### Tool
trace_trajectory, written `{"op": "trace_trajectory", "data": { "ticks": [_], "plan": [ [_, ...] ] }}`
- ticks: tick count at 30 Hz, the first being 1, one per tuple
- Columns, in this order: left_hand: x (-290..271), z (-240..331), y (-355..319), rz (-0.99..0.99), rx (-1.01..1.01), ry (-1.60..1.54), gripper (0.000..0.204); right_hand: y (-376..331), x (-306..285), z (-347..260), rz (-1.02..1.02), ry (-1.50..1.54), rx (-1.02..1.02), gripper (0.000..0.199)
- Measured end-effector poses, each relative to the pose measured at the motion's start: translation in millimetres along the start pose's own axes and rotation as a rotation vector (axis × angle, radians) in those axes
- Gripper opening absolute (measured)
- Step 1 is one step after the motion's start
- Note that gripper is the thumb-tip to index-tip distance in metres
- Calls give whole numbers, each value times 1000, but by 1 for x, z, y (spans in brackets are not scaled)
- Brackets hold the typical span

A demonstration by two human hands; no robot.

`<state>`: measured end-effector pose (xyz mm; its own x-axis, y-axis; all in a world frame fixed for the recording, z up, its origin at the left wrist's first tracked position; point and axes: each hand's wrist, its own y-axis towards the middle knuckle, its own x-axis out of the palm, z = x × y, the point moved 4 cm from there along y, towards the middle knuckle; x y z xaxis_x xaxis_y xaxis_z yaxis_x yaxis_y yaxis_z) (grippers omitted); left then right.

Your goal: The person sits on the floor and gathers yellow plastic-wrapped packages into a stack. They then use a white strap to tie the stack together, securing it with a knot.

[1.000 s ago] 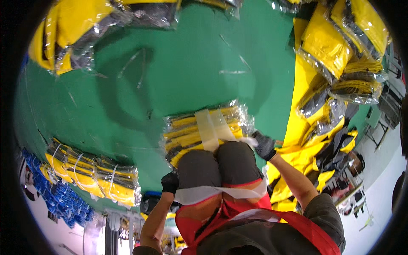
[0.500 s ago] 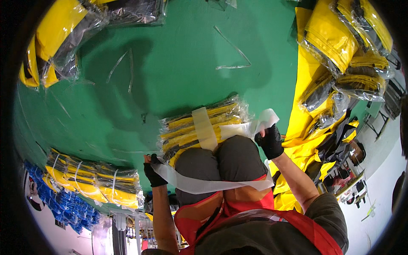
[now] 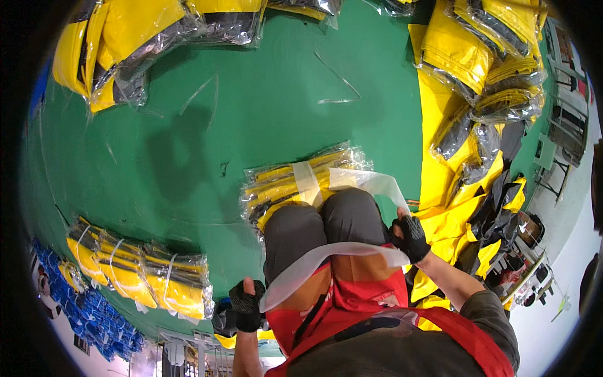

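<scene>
Tape (image 3: 326,261) runs in a wide, clear band from the gloved left hand (image 3: 246,306), across the person's knees, to the gloved right hand (image 3: 411,235), and on from there to the bundle (image 3: 301,185) of bagged yellow garments lying on the green floor (image 3: 251,113) just ahead of the knees. Both hands are closed in fists on the band, left near its free end, right at the bend. One strip already crosses the middle of the bundle, so the wrapping looks begun but not finished: the length in hand is not yet laid down or cut. Finished-looking strapped bundles (image 3: 135,273) lie to the left, while loose bagged garments (image 3: 483,69) wait at the right.
</scene>
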<state>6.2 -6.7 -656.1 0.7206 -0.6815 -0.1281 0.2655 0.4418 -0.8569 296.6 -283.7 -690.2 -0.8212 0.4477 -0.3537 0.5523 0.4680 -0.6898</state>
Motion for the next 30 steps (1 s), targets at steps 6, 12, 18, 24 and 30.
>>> {"op": "trace_trajectory", "data": {
  "ticks": [6, 12, 18, 24, 30],
  "plan": [
    [53, 57, 63, -127, 530, 607, 28, 92, 19, -100, -273, -256, -395, 22],
    [113, 95, 129, -374, 637, 460, 45, 169, 95, -197, -689, -210, -712, 31],
    [102, 71, 162, -456, 729, 659, 39, 196, 140, -201, -1171, 124, -204, 17],
    [106, 62, 192, -306, 409, 949, 40, 249, 127, -69, -903, -694, -552, 24],
    [103, 53, 231, -541, 380, 651, 37, 237, 142, -78, -802, -462, -819, 24]
  ]
}}
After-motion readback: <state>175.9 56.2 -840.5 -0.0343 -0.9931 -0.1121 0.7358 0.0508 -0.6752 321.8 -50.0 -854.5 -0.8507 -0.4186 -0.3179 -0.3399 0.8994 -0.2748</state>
